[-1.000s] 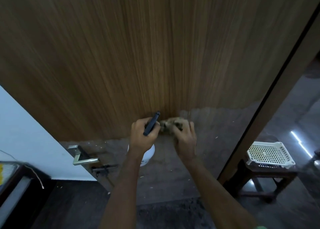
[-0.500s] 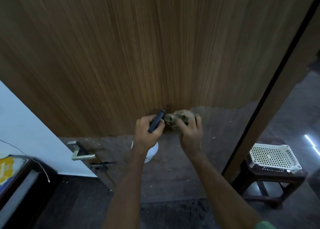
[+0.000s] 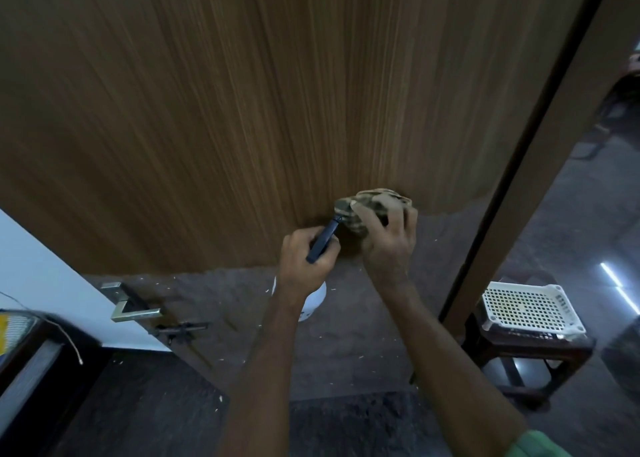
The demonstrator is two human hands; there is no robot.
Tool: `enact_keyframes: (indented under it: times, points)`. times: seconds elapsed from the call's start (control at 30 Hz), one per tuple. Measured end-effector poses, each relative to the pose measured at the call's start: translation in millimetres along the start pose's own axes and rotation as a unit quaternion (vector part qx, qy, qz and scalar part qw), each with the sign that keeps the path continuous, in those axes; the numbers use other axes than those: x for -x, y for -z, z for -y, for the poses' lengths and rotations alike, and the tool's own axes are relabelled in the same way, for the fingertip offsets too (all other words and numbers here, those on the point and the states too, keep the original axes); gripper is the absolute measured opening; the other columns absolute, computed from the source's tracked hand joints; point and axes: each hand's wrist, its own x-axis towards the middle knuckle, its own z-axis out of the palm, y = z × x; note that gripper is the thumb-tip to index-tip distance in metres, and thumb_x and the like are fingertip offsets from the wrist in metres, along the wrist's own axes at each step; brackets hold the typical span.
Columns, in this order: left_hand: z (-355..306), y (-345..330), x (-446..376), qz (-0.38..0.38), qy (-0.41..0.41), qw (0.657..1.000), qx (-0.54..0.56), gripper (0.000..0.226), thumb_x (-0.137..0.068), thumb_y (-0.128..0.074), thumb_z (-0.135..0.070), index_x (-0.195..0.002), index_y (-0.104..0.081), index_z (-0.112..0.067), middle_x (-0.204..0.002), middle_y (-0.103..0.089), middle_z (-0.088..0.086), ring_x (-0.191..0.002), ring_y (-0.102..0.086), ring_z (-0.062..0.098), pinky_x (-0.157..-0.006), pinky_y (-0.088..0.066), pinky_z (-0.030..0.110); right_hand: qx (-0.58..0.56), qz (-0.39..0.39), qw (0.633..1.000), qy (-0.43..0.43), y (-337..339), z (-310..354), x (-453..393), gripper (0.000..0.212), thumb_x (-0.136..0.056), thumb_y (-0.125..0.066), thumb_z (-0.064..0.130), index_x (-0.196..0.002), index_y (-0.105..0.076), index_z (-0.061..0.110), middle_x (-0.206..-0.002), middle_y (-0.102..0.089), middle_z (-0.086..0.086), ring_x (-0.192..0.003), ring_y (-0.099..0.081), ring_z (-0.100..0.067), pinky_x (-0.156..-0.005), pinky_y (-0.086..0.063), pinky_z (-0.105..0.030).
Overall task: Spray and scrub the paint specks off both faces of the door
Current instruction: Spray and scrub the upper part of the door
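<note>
Right hand [image 3: 388, 245] grips a wadded cloth [image 3: 367, 211] against the wooden door [image 3: 242, 110]; left hand [image 3: 304, 266] holds a spray bottle [image 3: 313, 301] (nozzle towards cloth). Best scrubbed firmly along the grain.

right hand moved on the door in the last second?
Yes. The right hand with the rag has slid right across the door, closer to its right edge.

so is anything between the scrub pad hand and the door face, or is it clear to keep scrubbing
Nothing visible blocks it. The right hand presses the scrub pad against the door. The left hand grips the spray bottle just beside it, nozzle at the pad's left edge, not in between.
</note>
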Motion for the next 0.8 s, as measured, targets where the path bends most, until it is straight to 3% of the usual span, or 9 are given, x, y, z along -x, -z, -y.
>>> enact_keyframes:
  times: [0.07,0.17,0.23,0.3,0.43,0.53,0.63,0.73,0.8]
  points:
    - [-3,-10,1,0.005,0.005,1.0,0.006,0.037,-0.09,-0.057,-0.03,-0.065,-0.054,-0.004,-0.056,-0.053,0.015,-0.053,-0.052,0.037,-0.052,-0.042,0.05,0.001,0.011,1.0,0.009,-2,-12,20,0.027,-0.099,-0.064,0.001,-0.113,-0.079,0.02,-0.124,-0.061,-0.012,-0.102,-0.056,-0.035,-0.092,-0.051,-0.039]
    - [-6,-19,0,0.008,0.002,1.0,0.013,0.037,-0.09,-0.056,-0.028,-0.063,-0.051,-0.003,-0.055,-0.052,0.015,-0.052,-0.05,0.037,-0.052,-0.041,0.05,0.002,0.099,0.995,0.033,6,-31,74,0.035,-0.09,-0.064,-0.009,-0.108,-0.075,0.02,-0.124,-0.055,-0.007,-0.097,-0.056,-0.034,-0.08,-0.056,-0.047]
    - [-9,-23,0,0.008,-0.003,1.0,0.013,0.037,-0.09,-0.056,-0.029,-0.063,-0.052,-0.004,-0.056,-0.052,0.014,-0.053,-0.051,0.036,-0.053,-0.042,0.05,-0.001,0.135,0.99,0.046,15,-38,75,0.033,-0.085,-0.07,-0.009,-0.104,-0.073,0.017,-0.123,-0.054,-0.006,-0.097,-0.054,-0.033,-0.078,-0.055,-0.044]
    - [-11,-26,-4,0.005,-0.002,1.0,0.012,0.038,-0.09,-0.055,-0.031,-0.064,-0.053,-0.003,-0.057,-0.053,0.015,-0.054,-0.052,0.037,-0.054,-0.043,0.05,0.0,0.089,0.996,0.028,19,-38,43,0.018,-0.097,-0.067,0.002,-0.104,-0.077,0.015,-0.123,-0.059,-0.01,-0.102,-0.054,-0.035,-0.085,-0.052,-0.04]
    - [-14,-36,-9,0.008,-0.009,1.0,0.003,0.038,-0.09,-0.057,-0.031,-0.064,-0.056,-0.004,-0.056,-0.054,0.014,-0.052,-0.053,0.035,-0.053,-0.042,0.051,0.012,-0.01,1.0,-0.011,15,-39,0,0.023,-0.101,-0.063,0.004,-0.111,-0.079,0.018,-0.117,-0.066,-0.016,-0.1,-0.057,-0.036,-0.087,-0.05,-0.037]
    - [-21,-47,-9,0.025,-0.006,1.0,0.012,0.036,-0.09,-0.058,-0.028,-0.064,-0.055,-0.003,-0.056,-0.054,0.014,-0.052,-0.053,0.036,-0.051,-0.042,0.05,0.022,0.07,0.997,-0.001,26,-56,54,0.035,-0.098,-0.053,-0.005,-0.114,-0.071,0.021,-0.12,-0.055,-0.009,-0.102,-0.054,-0.036,-0.08,-0.055,-0.044]
    - [-25,-58,-9,0.038,-0.008,0.999,0.021,0.035,-0.09,-0.057,-0.027,-0.063,-0.056,-0.005,-0.056,-0.056,0.013,-0.053,-0.054,0.036,-0.051,-0.044,0.049,0.017,0.156,0.988,-0.001,41,-72,77,0.031,-0.085,-0.06,-0.003,-0.107,-0.069,0.016,-0.12,-0.053,-0.009,-0.1,-0.05,-0.033,-0.067,-0.054,-0.044]
    - [-28,-68,-12,0.043,-0.006,0.999,0.02,0.037,-0.089,-0.057,-0.03,-0.063,-0.055,-0.004,-0.056,-0.055,0.015,-0.053,-0.054,0.037,-0.051,-0.043,0.05,0.028,0.075,0.996,-0.037,41,-71,31,0.018,-0.097,-0.063,0.004,-0.107,-0.073,0.015,-0.121,-0.056,-0.012,-0.102,-0.051,-0.035,-0.079,-0.05,-0.038]
    - [-31,-74,-14,0.049,-0.008,0.999,0.016,0.037,-0.089,-0.057,-0.032,-0.063,-0.055,-0.005,-0.056,-0.055,0.014,-0.053,-0.053,0.037,-0.051,-0.043,0.049,0.03,0.011,0.997,-0.064,38,-71,8,0.025,-0.107,-0.053,0.011,-0.107,-0.078,0.015,-0.119,-0.06,-0.013,-0.102,-0.053,-0.034,-0.084,-0.047,-0.032]
